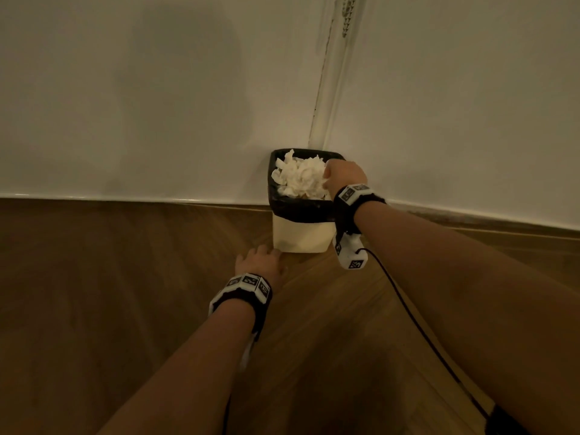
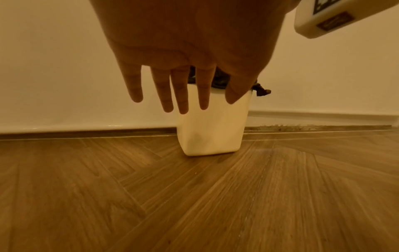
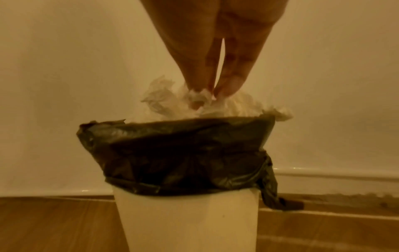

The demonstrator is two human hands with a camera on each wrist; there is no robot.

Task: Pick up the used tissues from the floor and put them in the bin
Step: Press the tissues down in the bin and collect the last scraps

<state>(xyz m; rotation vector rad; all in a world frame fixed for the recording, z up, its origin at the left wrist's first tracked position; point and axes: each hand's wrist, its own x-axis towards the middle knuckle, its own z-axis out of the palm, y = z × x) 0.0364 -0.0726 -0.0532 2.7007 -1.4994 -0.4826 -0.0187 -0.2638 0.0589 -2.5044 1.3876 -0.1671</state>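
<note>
Dim, warm yellowish light throughout; the brown herringbone wooden floor (image 1: 125, 309) darkens toward the viewer (wide-angle bending at edges), and the right wrist view is soft.

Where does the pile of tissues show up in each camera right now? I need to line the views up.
Head: tissues heaped in the bin, centre, right hand on their right edge.
Left wrist: not visible; only the bin's pale wall and a strip of black liner behind the left hand.
Right wrist: upper centre, above the liner, right fingertips touching them.
Shared landmark: the pale bin with its black liner.
</note>
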